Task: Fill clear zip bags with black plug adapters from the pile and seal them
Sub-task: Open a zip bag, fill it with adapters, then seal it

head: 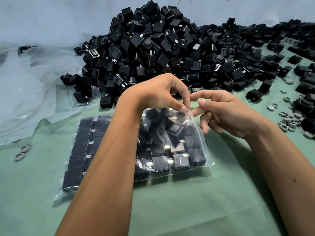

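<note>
A clear zip bag (180,150) packed with black plug adapters lies on the green cloth in front of me. My left hand (163,94) pinches the bag's top right corner between thumb and fingers. My right hand (223,113) is beside that corner, index finger and thumb extended toward the zip edge, the other fingers curled loosely; whether it grips the plastic I cannot tell. A second filled bag (81,150) lies to the left, partly under my left forearm. The big pile of black adapters (162,48) rises just behind both hands.
Crumpled clear plastic sheeting (34,92) covers the left. More adapters (305,79) and several grey rings (288,121) are scattered on the right. Two grey rings (22,152) lie at the left. Bare green cloth (187,210) stretches toward me.
</note>
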The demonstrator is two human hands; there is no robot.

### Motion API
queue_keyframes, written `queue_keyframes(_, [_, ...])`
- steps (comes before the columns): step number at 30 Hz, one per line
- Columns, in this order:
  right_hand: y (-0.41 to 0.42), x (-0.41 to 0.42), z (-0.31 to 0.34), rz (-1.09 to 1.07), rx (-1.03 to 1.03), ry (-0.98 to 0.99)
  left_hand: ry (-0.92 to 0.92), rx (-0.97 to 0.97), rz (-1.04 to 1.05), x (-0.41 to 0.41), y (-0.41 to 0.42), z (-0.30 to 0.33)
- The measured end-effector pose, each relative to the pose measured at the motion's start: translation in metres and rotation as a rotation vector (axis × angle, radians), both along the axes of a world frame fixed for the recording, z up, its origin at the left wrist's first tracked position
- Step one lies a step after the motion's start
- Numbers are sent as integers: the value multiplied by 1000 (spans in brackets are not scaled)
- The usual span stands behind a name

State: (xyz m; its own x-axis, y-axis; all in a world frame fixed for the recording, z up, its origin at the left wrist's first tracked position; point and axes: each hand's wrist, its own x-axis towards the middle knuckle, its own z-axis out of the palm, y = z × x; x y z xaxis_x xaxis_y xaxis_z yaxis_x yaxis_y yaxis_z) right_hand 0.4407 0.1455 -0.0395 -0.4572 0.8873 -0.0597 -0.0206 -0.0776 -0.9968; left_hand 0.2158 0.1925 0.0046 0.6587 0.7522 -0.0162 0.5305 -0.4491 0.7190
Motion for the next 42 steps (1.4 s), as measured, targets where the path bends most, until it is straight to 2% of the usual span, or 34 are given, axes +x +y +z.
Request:
queue_keyframes(6, [-3, -3, 1, 356, -23, 2, 15, 9, -6, 3, 0, 0])
queue_keyframes(8, [-1, -1, 1, 279, -24, 24, -14, 7, -11, 2, 0, 1])
queue_keyframes(10, [4, 1, -2, 5, 13, 12, -14, -2, -4, 1, 0, 0])
queue_keyframes(12, [9, 1, -8, -403, 176, -180, 0, -24, 8, 1, 0, -2])
queue_keyframes(14, [15, 6, -15, -803, 405, -555, 17, -26, 13, 2, 1, -3])
queue_keyframes(15, [16, 9, -17, -917, 482, -724, 21, -25, 12, 2, 1, -2])
queue_keyframes(17, [18, 13, -20, -915, 509, -983, 23, -27, 10, 2, 1, -1])
queue_keyframes(20, [20, 11, -26, -647, 434, -1175, 33, -24, 22, 2, -3, 1])
queue_keyframes(22, [20, 9, -27, -593, 486, -1152, 40, -26, 31, 3, -5, 2])
queue_keyframes(25, [18, 7, -22, -663, 477, -1032, 45, -30, 38, 3, -7, 3])
queue_keyframes(29, [17, 3, -21, -715, 497, -1039, 58, -29, 40, 4, -8, 4])
queue_keyframes(35, [13, -3, -22, -418, 650, -1029, 58, -24, 47, 4, -9, 5])
queue_keyframes(38, [13, -7, -21, -408, 708, -852, 60, -36, 43, 3, -9, 6])
queue_keyframes(42, [14, -12, -23, -445, 736, -821, 53, -39, 42, 2, -9, 6])
